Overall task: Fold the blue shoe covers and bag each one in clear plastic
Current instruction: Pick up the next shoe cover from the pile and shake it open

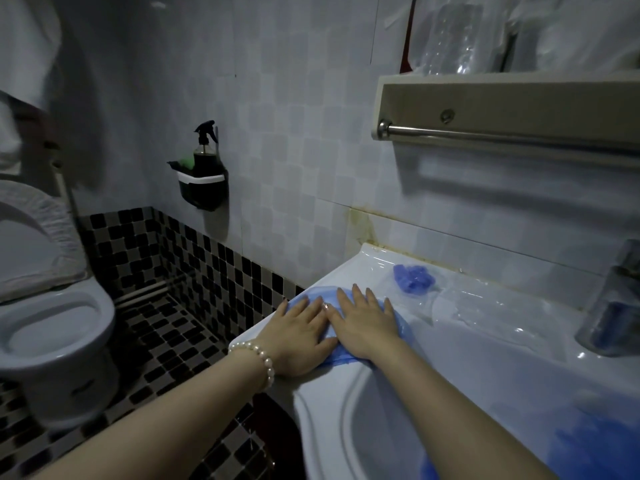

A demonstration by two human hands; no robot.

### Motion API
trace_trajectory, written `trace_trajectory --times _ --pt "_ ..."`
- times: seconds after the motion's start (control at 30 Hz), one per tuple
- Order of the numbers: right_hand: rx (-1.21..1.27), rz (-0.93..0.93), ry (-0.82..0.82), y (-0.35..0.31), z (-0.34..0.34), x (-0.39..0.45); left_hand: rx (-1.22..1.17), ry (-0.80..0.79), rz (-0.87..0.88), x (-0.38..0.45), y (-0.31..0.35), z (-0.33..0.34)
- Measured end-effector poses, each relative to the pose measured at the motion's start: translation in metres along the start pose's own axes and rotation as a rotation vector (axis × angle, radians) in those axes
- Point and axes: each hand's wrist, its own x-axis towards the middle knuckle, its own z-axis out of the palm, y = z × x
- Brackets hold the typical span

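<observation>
A blue shoe cover (398, 322) lies spread on the left ledge of the white washbasin (349, 403). My left hand (299, 332), with a pearl bracelet on the wrist, presses flat on its left part. My right hand (367, 318) presses flat beside it, fingers straight and pointing to the wall. Most of the cover is hidden under both hands. A crumpled blue shoe cover (414, 278) sits near the wall behind them. Clear plastic bags (485, 306) lie on the ledge to the right. More blue material (588, 448) shows blurred at the lower right in the basin.
A tap (613, 299) stands at the right of the basin. Above it a wall shelf with a towel rail (502, 133) holds clear plastic packs. A black holder with a spray bottle (204, 174) hangs on the tiled wall. A toilet (52, 317) stands at the left.
</observation>
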Motion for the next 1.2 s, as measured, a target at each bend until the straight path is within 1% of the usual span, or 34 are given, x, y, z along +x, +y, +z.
trace_trajectory --times 0.13,0.17,0.2,0.23,0.27,0.33,0.37,0.4,0.43,0.47,0.5,0.53,0.57,0.6,0.67,0.7,0.73,0.83,0.9,1.0,1.07,1.13,1.2 --pt "-0.014 -0.024 0.000 0.002 0.000 0.000 -0.081 -0.023 -0.026 0.002 0.001 -0.003" --pt "-0.007 -0.042 0.036 0.002 -0.001 -0.001 -0.110 -0.028 -0.036 0.001 0.002 -0.006" --pt "0.004 -0.074 0.106 0.003 -0.001 -0.001 -0.165 -0.024 -0.043 0.003 0.002 -0.008" --pt "0.019 -0.133 0.238 0.004 -0.003 -0.003 -0.269 0.004 -0.063 0.003 0.001 -0.013" --pt "0.027 -0.208 0.425 0.004 -0.008 -0.005 -0.408 0.062 -0.093 0.001 0.000 -0.020" --pt "0.076 -0.361 0.815 0.008 -0.021 -0.007 -0.631 0.276 -0.186 -0.005 -0.010 -0.036" --pt "0.142 -0.392 0.954 0.010 -0.031 -0.009 -0.654 0.390 -0.241 -0.009 -0.018 -0.044" --pt "0.210 -0.369 1.023 0.013 -0.042 -0.012 -0.646 0.477 -0.299 -0.012 -0.027 -0.052" --pt "0.273 -0.317 1.015 0.015 -0.052 -0.016 -0.640 0.506 -0.370 -0.017 -0.035 -0.057" --pt "0.328 -0.269 0.943 0.017 -0.061 -0.022 -0.640 0.480 -0.439 -0.022 -0.042 -0.061" --pt "0.366 -0.235 0.813 0.017 -0.066 -0.026 -0.634 0.419 -0.494 -0.027 -0.048 -0.064" --pt "0.382 -0.224 0.644 0.016 -0.067 -0.029 -0.616 0.332 -0.538 -0.030 -0.053 -0.064" --pt "0.368 -0.222 0.466 0.014 -0.064 -0.031 -0.587 0.232 -0.567 -0.033 -0.053 -0.064" --pt "0.328 -0.230 0.339 0.010 -0.058 -0.032 -0.556 0.135 -0.578 -0.034 -0.050 -0.062" --pt "0.231 -0.243 0.221 0.003 -0.039 -0.031 -0.518 0.003 -0.569 -0.034 -0.042 -0.056" --pt "0.184 -0.238 0.191 0.001 -0.030 -0.029 -0.524 -0.021 -0.558 -0.033 -0.038 -0.053" --pt "0.138 -0.239 0.161 -0.001 -0.021 -0.026 -0.549 -0.012 -0.551 -0.031 -0.034 -0.050" --pt "0.033 -0.267 0.060 0.000 -0.002 -0.022 -0.726 0.075 -0.578 -0.026 -0.029 -0.045" --pt "-0.027 -0.293 0.031 0.003 0.001 -0.022 -0.868 0.129 -0.597 -0.023 -0.028 -0.044" --pt "0.007 -0.287 0.047 0.005 0.002 -0.022 -1.150 0.190 -0.629 -0.023 -0.030 -0.047" --pt "0.013 -0.292 0.057 0.004 0.002 -0.022 -1.360 0.181 -0.641 -0.025 -0.035 -0.049" --pt "-0.018 -0.302 0.057 0.004 0.002 -0.021 -1.462 0.148 -0.670 -0.027 -0.039 -0.049" --pt "-0.027 -0.299 0.050 0.005 0.000 -0.022 -1.494 0.175 -0.700 -0.028 -0.044 -0.046"
